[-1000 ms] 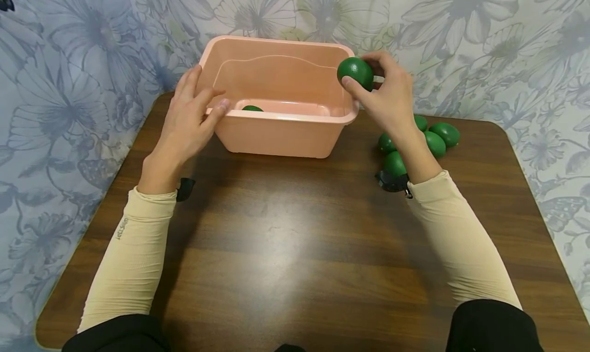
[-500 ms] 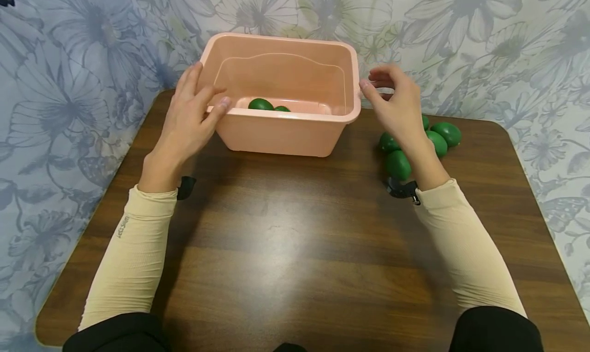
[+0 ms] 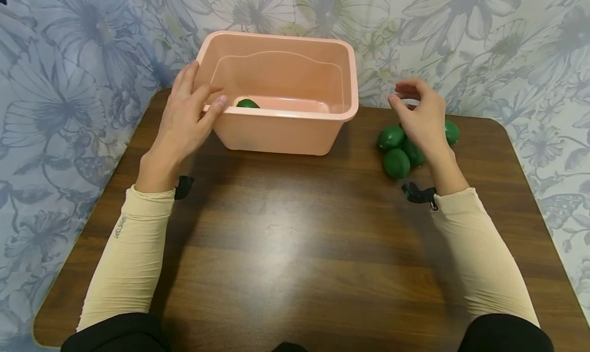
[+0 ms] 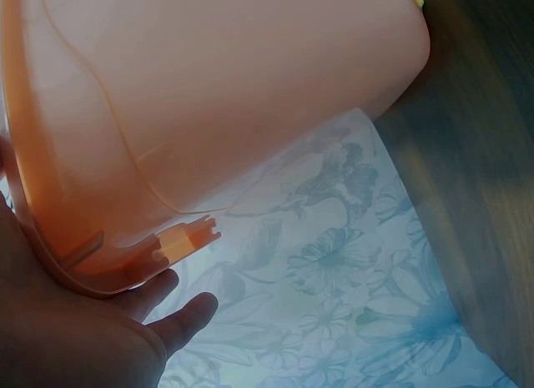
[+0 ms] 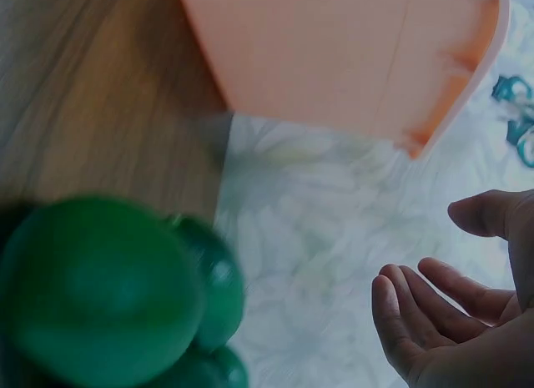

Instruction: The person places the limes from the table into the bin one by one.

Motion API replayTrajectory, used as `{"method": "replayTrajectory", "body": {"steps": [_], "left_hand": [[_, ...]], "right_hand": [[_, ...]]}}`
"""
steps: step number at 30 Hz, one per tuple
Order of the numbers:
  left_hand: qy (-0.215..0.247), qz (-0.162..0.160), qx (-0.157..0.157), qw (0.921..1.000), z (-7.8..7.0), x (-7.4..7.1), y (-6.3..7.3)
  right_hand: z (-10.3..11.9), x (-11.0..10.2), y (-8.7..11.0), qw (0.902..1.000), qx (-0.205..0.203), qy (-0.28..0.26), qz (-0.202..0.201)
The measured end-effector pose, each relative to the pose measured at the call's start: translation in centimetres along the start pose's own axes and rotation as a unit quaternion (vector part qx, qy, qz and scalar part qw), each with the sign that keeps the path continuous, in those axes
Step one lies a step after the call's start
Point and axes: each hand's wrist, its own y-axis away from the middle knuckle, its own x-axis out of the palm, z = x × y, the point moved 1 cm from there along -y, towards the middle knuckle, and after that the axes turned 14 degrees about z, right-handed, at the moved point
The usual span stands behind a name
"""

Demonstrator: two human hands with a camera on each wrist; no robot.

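Observation:
At the back of the table stands a peach plastic tub (image 3: 276,134), its left rim held by my left hand (image 3: 182,116). The thumb lies over the front rim, and in the left wrist view two fingers (image 4: 188,321) reach past the rim's outer side. Inside the tub a green lime (image 3: 248,103) shows above the front wall; the wall hides the rest of the floor. My right hand (image 3: 421,116) hovers over several limes (image 3: 396,163) clustered to the tub's right. Its fingers are loosely bent, with a gap to the thumb and nothing between them.
The brown wooden table (image 3: 276,239) has rounded corners. Flowered wallpaper (image 3: 461,44) rises close behind the tub and along both sides of the table. A small black device (image 3: 419,193) is strapped at the right wrist.
My right hand let a lime go into the tub, then moved right and slightly down to above the cluster. The limes inside shifted, and one shows now. The left hand stayed on the rim.

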Motion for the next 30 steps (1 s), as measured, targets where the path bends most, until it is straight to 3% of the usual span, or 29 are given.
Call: {"method": "replayTrajectory", "body": {"steps": [16,25,30], "left_hand": [[0.003,-0.010,0.007,0.9999,0.2,0.1,-0.1],[0.002,-0.008,0.008,0.9999,0.2,0.1,0.0],[0.003,-0.006,0.007,1.0000,0.1,0.1,0.0]], "right_hand": [[-6.3,-1.8,0.8,0.9975,0.050,0.033,-0.037],[-9.1,-3.1,1.3,0.9878,0.116,0.022,-0.101],[-10.9,-3.6,1.7,0.9820,0.154,0.019,-0.108]]}}
